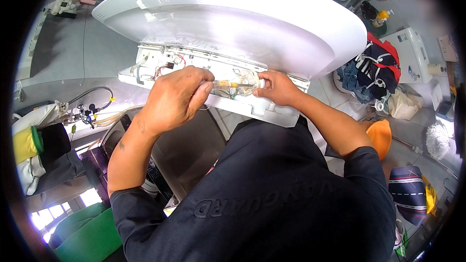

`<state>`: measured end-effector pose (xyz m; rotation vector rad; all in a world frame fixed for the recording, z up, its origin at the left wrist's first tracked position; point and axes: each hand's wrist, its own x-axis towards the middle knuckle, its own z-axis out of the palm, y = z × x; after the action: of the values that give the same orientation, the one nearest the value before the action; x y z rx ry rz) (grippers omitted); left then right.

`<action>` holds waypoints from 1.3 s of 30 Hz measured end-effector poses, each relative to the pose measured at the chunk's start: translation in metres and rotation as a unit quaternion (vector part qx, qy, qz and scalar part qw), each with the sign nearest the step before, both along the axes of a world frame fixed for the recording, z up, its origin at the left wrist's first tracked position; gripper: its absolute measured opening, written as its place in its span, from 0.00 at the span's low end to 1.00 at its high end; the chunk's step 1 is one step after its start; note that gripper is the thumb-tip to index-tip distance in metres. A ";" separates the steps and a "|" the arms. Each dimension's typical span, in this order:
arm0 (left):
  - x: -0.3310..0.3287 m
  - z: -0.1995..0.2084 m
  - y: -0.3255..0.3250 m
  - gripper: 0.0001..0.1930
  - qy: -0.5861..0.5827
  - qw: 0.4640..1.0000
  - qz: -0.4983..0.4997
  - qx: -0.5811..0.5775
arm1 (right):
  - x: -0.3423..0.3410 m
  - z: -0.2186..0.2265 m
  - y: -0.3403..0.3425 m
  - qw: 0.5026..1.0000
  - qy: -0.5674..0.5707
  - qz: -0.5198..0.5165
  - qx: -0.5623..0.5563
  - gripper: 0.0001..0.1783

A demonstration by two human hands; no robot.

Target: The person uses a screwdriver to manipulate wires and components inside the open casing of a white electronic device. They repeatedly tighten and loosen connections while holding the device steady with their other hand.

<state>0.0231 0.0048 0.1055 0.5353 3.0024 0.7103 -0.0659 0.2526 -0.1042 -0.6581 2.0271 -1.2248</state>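
My left hand [175, 98] is closed around a screwdriver [224, 84] with a clear yellow handle. Its shaft points right, toward my right hand [277, 88], whose fingers pinch a small white round part [262, 83]. Both hands work over a long white panel housing [272, 109], which lies open in front of me. Inside it, to the left, are red wires [180, 58] and a black connector [170, 65]. A bundle of pale wires [246, 76] sits beside the screwdriver's tip. Exactly where the tip touches is hard to make out.
A large white curved lid [233, 24] stands up behind the housing. Hoses with a valve [90, 115] are at the left. Piled clothes [376, 65], a white box [407, 53] and an orange basin [379, 138] lie to the right. Green fabric [87, 235] is at lower left.
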 end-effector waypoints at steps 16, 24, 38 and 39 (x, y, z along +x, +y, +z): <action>-0.001 0.006 0.004 0.08 0.023 0.999 -0.032 -0.033 | -0.001 0.003 0.000 1.000 0.000 0.006 0.004 0.31; -0.003 0.009 0.004 0.12 0.027 0.999 -0.038 -0.028 | 0.000 -0.002 0.000 1.000 0.003 -0.002 0.006 0.30; -0.002 -0.003 -0.001 0.10 0.060 0.993 0.032 -0.098 | 0.001 -0.003 -0.001 1.000 0.017 -0.008 0.014 0.31; -0.002 -0.002 0.000 0.10 0.048 0.992 0.040 -0.107 | 0.001 -0.003 -0.001 1.000 0.015 -0.006 0.014 0.31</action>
<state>0.0214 0.0044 0.1031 0.4552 3.1520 0.3672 -0.0649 0.2511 -0.1071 -0.6575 2.0718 -1.1982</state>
